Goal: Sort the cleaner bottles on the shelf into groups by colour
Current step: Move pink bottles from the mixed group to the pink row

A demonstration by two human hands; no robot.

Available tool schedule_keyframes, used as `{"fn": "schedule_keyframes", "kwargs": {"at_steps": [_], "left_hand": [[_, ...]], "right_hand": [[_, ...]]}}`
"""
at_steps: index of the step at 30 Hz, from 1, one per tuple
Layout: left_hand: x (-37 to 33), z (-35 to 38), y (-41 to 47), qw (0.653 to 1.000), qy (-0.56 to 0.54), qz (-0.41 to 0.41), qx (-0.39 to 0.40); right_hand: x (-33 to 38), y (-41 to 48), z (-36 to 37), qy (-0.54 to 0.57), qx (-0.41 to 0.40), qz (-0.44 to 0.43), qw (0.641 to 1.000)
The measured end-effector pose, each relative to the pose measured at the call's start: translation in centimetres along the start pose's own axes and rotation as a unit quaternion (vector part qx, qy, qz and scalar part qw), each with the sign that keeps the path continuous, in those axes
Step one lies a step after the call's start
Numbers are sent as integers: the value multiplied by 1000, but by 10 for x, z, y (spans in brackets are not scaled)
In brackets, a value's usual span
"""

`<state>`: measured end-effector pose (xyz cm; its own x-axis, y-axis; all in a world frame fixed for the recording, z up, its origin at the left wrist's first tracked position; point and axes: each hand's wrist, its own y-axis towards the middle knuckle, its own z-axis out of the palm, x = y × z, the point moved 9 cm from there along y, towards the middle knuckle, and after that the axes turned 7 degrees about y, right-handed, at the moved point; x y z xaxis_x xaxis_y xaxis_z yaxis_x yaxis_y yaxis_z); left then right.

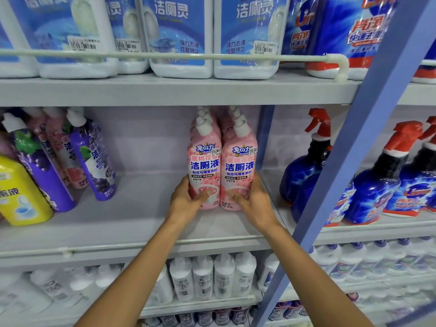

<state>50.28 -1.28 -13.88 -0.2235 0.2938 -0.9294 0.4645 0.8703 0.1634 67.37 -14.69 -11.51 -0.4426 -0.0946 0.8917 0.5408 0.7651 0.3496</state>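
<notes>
Bottles in pink stand in two touching rows at the right end of the middle shelf [141, 208], just beside the blue upright [265, 138]. The left hand [186, 199] curls round the base of the left pink bottle [204, 161] at the front, thumb across its face, and the right hand [253, 201] curls round the base of the right pink bottle [238, 166] likewise. Purple bottles [94, 161] lean near the shelf's left end with a yellow bottle [21, 194] in front, well apart from the pink rows, and blue spray bottles [304, 171] stand beyond the upright.
</notes>
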Motion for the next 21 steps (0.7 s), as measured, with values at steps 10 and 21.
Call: {"fn": "schedule_keyframes", "kwargs": {"at_steps": [10,21], "left_hand": [[-2,-2,-3,1000,0,-7,11],[-17,-7,-8,999,-29,-15,38]], "right_hand": [[-2,1,1,-26,9,-11,1000],[17,-16,-6,-22,-16,48,998]]}}
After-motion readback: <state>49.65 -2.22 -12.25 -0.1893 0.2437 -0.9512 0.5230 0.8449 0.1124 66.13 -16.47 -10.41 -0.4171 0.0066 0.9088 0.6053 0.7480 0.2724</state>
